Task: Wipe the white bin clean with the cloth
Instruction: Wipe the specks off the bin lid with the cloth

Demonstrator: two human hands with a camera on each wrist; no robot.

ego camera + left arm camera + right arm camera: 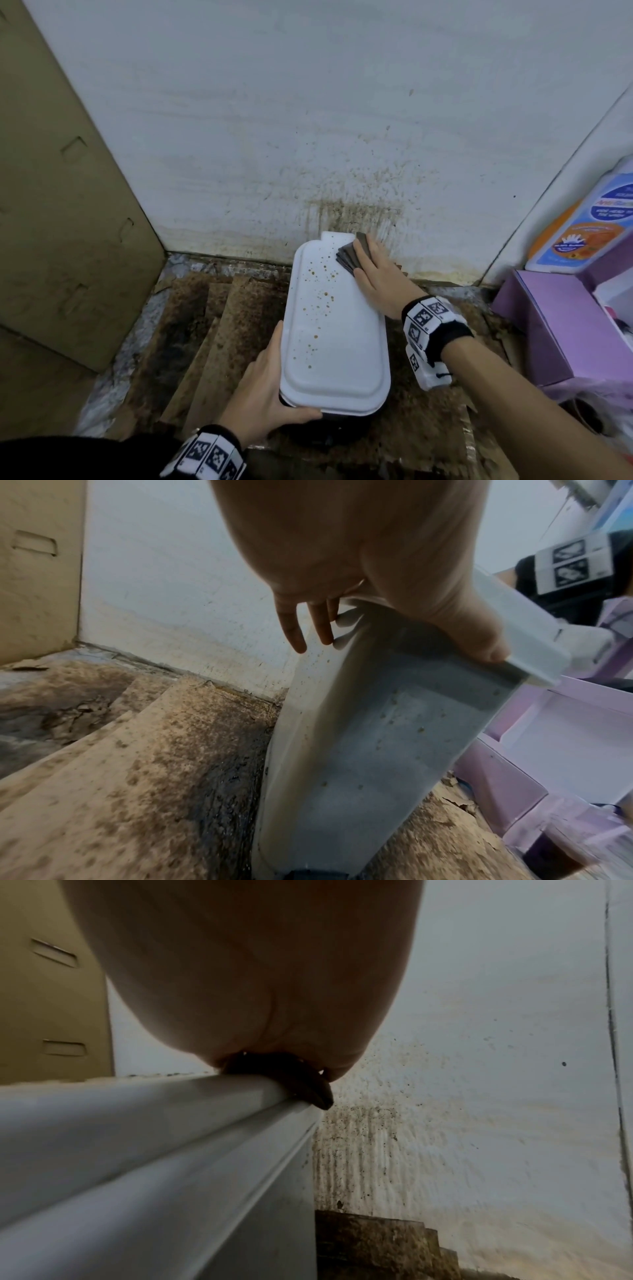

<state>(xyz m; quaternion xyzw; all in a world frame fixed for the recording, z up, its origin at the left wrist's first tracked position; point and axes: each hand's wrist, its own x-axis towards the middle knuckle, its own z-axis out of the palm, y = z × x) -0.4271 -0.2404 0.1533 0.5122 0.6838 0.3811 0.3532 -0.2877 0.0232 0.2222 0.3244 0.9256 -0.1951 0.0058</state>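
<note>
Brown cloth (352,255) under flat right hand (380,270)

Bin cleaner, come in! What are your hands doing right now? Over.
Left hand steadies white bin. Right hand presses cloth at far end. Brown spots remain. Nothing blocking.

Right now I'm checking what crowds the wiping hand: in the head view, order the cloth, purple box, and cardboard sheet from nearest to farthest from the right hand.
1. Cloth: under the right hand, on the white bin's far end.
2. Purple box: on the right.
3. Cardboard sheet: far left, against the wall.
</note>
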